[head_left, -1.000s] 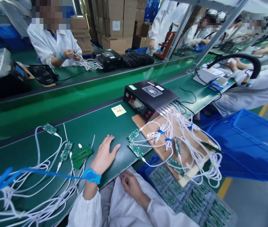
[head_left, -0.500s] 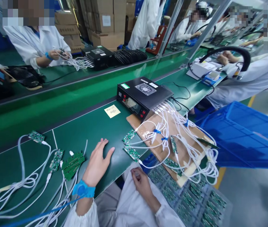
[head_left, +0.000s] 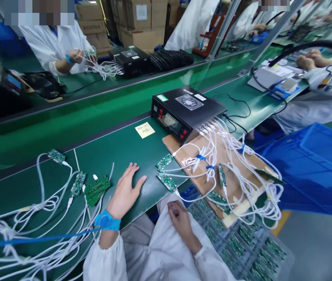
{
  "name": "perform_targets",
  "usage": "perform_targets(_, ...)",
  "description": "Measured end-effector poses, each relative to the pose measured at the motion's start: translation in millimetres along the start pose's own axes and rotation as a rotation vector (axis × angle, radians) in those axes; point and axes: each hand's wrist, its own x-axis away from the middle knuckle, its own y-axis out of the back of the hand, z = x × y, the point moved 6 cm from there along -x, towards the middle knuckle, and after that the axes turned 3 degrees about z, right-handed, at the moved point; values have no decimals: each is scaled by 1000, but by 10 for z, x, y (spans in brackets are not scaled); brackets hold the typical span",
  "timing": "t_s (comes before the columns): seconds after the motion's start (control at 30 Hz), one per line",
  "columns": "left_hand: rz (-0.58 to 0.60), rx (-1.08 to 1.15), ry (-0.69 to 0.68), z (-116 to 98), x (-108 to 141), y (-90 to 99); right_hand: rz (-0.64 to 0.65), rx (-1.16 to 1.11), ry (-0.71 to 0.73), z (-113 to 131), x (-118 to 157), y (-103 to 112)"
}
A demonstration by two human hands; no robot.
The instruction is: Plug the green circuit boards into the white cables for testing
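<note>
Shows open table [head_left: 146, 154] between left hand [head_left: 125, 195] and black box [head_left: 189, 107]; spreads fingers [head_left: 130, 170] near front edge [head_left: 151, 207]; curls right hand [head_left: 181, 218] at lap [head_left: 161, 240], with unclear grip.

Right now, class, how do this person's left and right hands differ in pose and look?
The left hand lies on the green table, fingers spread; the right hand rests at the lap, fingers curled. The left hand has a blue band at its wrist; the right hand shows none. Both are bare.
</note>
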Motion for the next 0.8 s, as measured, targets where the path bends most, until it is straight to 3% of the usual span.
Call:
perform_targets(0.33, 8, -2, 5, -5, 16, 15, 98, -35, 12, 134, 38, -280)
perform_targets(0.5, 36, 35, 20, 13, 15, 14, 75, -33, 12, 136, 1, -256)
perform_targets(0.8, -15, -28, -18, 12, 18, -4, 56, -10, 2, 86, -20, -167)
